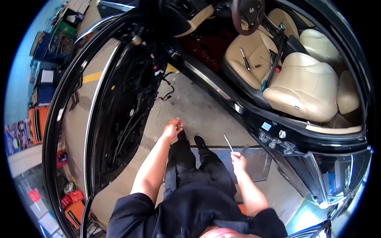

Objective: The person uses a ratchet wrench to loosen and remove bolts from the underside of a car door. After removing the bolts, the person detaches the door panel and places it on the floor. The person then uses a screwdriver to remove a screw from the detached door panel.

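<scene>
My left hand [172, 130] is in front of me near the door, palm partly up and fingers curled around several small dark pieces [177, 126]; they are too small to name. Held out to the right, my right hand [239, 162] is closed on a slim tool with a long silver shaft [228, 142]. Its shaft points up and away, and the fingers hide its handle. Neither hand touches the car. On my left stands the open black car door [131, 99], its inner side bare, with cables showing. A loose wiring harness [168, 89] hangs from its far edge.
To the right is the car's open doorway with a beige front seat [248, 43]. A dark-handled tool [245, 59] and a teal-handled tool [264, 85] lie on it. The door sill [210, 81] and a latch pillar [278, 144] edge my right side. Orange boxes [39, 123] stand beyond the door.
</scene>
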The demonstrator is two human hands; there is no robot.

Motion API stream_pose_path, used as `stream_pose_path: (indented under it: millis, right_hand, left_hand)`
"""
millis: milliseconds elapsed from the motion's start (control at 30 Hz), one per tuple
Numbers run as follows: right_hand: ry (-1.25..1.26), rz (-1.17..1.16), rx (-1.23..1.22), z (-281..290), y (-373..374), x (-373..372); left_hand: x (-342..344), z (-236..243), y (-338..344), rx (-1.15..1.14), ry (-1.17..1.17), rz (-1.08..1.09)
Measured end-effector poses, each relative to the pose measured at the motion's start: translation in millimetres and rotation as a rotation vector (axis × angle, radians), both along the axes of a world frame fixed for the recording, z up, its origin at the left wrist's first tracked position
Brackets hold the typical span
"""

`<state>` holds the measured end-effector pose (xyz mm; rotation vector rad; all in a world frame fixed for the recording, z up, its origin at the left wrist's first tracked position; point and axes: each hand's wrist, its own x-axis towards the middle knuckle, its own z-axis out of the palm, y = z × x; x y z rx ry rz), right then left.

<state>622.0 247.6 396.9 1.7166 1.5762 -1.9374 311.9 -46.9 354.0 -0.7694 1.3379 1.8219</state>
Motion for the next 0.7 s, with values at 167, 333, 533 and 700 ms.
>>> stream_pose_path:
  millis: [167, 333, 533, 700]
  right_hand:
    - [-0.077, -0.316, 0.025, -28.0, 9.7, -3.8]
    - [-0.155, -0.556, -0.047, -106.8, -25.6, -6.7]
    - [-0.17, -0.466, -0.066, -163.5, -80.6, -49.4]
    - [-0.27, -0.468, -0.195, -173.7, -98.8, -98.8]
  left_hand:
    - [-124.3, -94.7, 110.6, 0.012, 0.083, -0.12]
    - [-276.3, -242.3, 226.6, -0.154, 0.314, -0.46]
    - [-408.2, -340.8, 334.1, -0.867, 1.152, -1.191]
    - [-428.9, -379.7, 387.6, -0.872, 1.28, -1.499]
